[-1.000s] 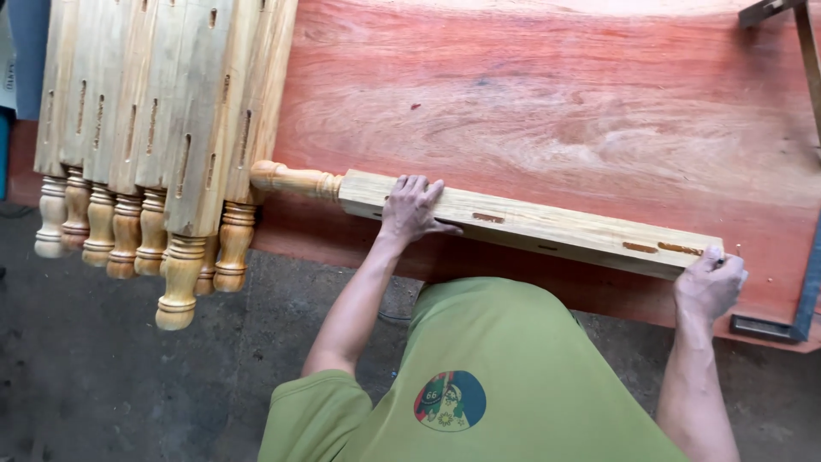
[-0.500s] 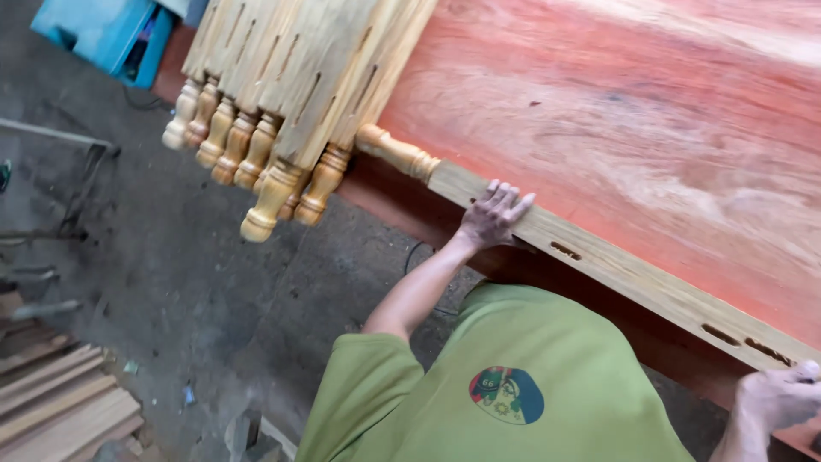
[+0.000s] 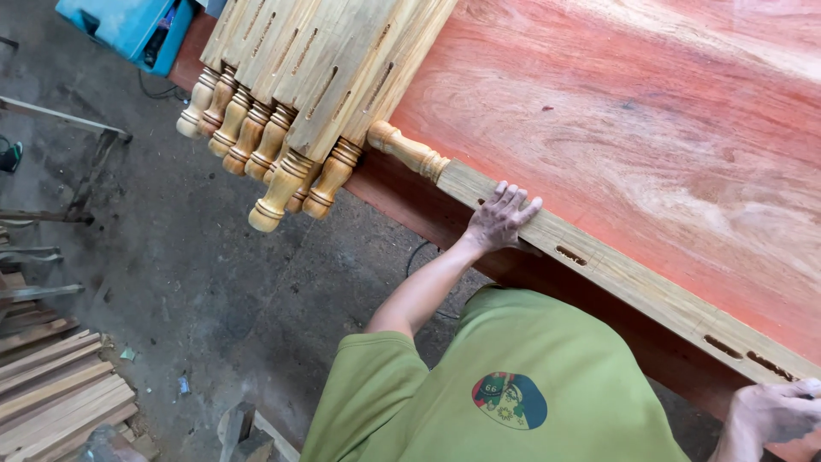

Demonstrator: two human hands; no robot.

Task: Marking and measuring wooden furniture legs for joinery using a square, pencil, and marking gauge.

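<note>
A long pale wooden leg (image 3: 633, 278) with a turned end and several mortise slots lies along the near edge of a reddish wooden slab (image 3: 633, 111). My left hand (image 3: 500, 220) lies over the leg near its turned end, fingers spread across the top. My right hand (image 3: 774, 412) grips the leg's square far end at the lower right corner. My green shirt fills the bottom middle.
A stack of several similar turned legs (image 3: 308, 77) lies on the slab's left end, their feet overhanging the edge. Below is a grey concrete floor with wooden planks (image 3: 51, 385) at the lower left, a metal frame (image 3: 77, 162) and a blue machine (image 3: 128, 26).
The view swung left and tilted, bringing the floor and planks into sight. Both hands stay on the same leg at the slab's edge; the right hand is now near the frame's corner.
</note>
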